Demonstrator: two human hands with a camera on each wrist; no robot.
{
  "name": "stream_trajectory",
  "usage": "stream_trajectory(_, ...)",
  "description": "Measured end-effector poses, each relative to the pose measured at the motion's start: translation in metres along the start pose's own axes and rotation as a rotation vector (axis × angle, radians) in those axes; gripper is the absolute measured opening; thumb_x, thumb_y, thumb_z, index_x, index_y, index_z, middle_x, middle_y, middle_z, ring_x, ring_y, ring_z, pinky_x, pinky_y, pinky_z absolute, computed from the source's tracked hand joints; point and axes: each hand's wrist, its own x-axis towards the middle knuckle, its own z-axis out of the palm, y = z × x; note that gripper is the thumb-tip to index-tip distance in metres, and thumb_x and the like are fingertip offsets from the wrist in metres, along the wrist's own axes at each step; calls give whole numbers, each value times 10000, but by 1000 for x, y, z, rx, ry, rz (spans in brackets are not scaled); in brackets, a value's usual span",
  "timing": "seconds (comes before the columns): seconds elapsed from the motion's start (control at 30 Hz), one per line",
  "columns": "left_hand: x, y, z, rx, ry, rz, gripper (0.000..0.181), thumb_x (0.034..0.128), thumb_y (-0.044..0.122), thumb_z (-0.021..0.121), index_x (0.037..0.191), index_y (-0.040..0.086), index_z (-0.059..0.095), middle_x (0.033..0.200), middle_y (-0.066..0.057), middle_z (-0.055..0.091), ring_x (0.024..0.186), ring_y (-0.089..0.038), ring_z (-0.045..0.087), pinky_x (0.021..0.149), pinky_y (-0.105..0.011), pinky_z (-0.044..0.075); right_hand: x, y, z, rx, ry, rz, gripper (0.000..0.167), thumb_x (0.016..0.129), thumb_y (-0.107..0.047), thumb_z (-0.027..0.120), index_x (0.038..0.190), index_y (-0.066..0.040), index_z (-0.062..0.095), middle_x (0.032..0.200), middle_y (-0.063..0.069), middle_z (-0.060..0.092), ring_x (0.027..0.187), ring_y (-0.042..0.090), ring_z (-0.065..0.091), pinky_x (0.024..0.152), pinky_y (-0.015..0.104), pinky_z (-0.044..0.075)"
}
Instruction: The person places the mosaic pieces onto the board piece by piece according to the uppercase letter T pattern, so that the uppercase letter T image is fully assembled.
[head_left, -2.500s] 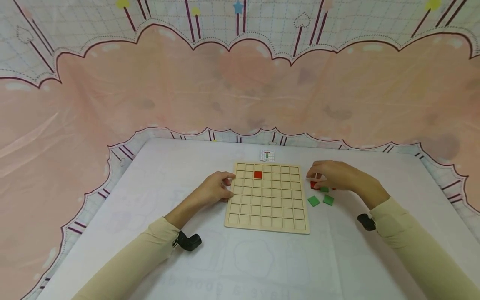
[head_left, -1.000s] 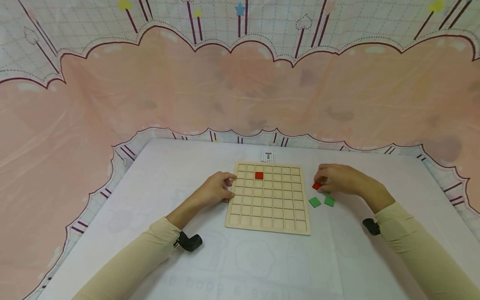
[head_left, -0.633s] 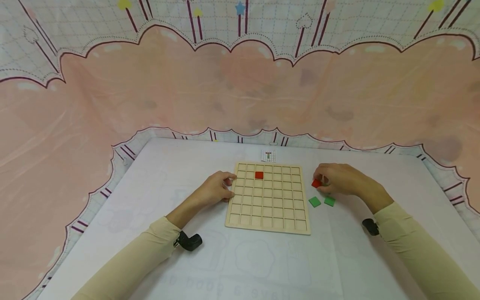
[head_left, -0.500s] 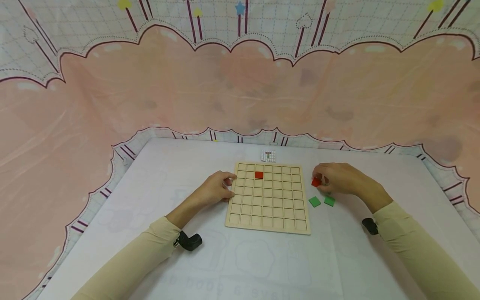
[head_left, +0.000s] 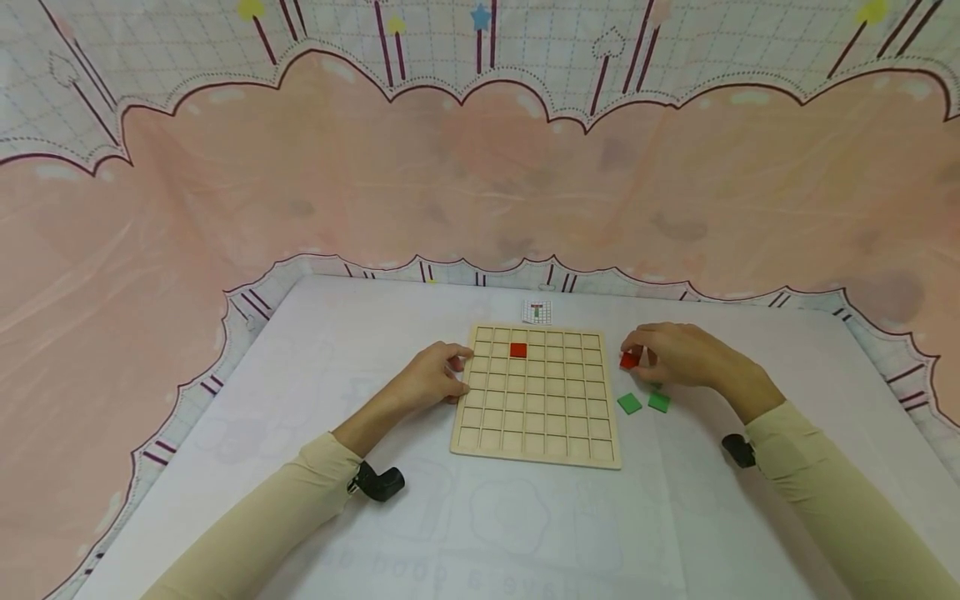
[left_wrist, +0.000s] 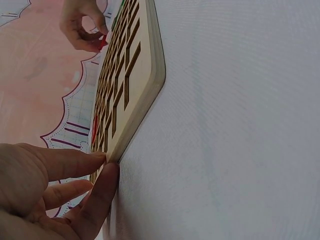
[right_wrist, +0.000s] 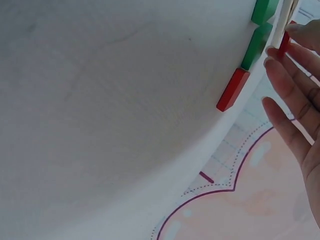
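A square wooden grid board lies on the table, with one red tile set in a cell of its second row from the back. My left hand holds the board's left edge with thumb and fingers. To the right of the board, my right hand pinches a second red tile just above the table. Two green tiles, a left one and a right one, lie below that hand, and a sliver of green shows under it. The right wrist view also shows another red tile on the table.
A small card printed with a grid and a red-and-green T shape lies behind the board. A white cloth covers the table. A patterned pink curtain hangs along the back.
The right hand has taken a red tile between its fingertips, lifted it slightly and moved it a little toward the back left. The left hand and the board keep their places.
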Motion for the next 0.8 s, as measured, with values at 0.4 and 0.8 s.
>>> stream_trajectory(0.4, -1, 3, 0, 19, 5, -14, 589, 830, -83, 763, 1386, -11, 582, 1074, -138, 511, 788, -168, 572, 625, -256, 588, 4, -3, -6, 21, -6, -24, 314, 880, -169, 745, 1188, -113, 726, 1060, -29, 674, 788, 64, 585, 621, 237, 503)
stream_trajectory(0.8, -1, 3, 0, 12, 4, -16, 591, 835, -85, 759, 1392, -7, 577, 1091, -143, 512, 791, -170, 575, 631, -257, 587, 18, -14, -13, -4, 17, -58, 341, 885, -202, 761, 1213, -115, 727, 1048, -50, 672, 810, 78, 599, 679, 268, 524)
